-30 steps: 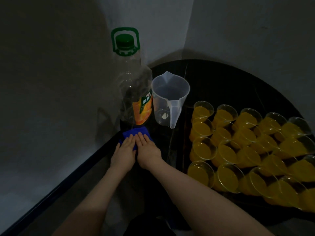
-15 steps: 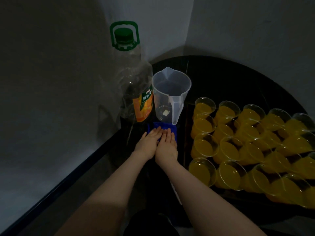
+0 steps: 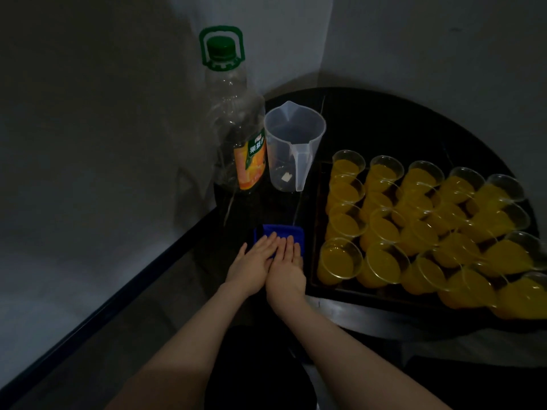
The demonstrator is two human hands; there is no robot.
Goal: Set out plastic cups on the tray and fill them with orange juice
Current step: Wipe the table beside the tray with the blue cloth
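Several clear plastic cups of orange juice (image 3: 340,258) stand in rows on a dark tray (image 3: 349,292) at the right. An empty juice bottle (image 3: 236,122) with a green cap stands at the back left, and a clear, empty measuring jug (image 3: 291,146) stands beside it. Just left of the tray a blue cloth (image 3: 281,230) lies on the dark table. My left hand (image 3: 251,264) and my right hand (image 3: 285,267) lie side by side with straight fingers, pressing flat on the cloth.
The round dark table (image 3: 384,113) sits in a corner between two pale walls. A dark ledge edge (image 3: 118,294) runs diagonally along the left wall. The tray's front edge is close to my right wrist.
Both hands slid the blue cloth from in front of the bottle to the right, to in front of the jug beside the tray. They now sit a little nearer to me.
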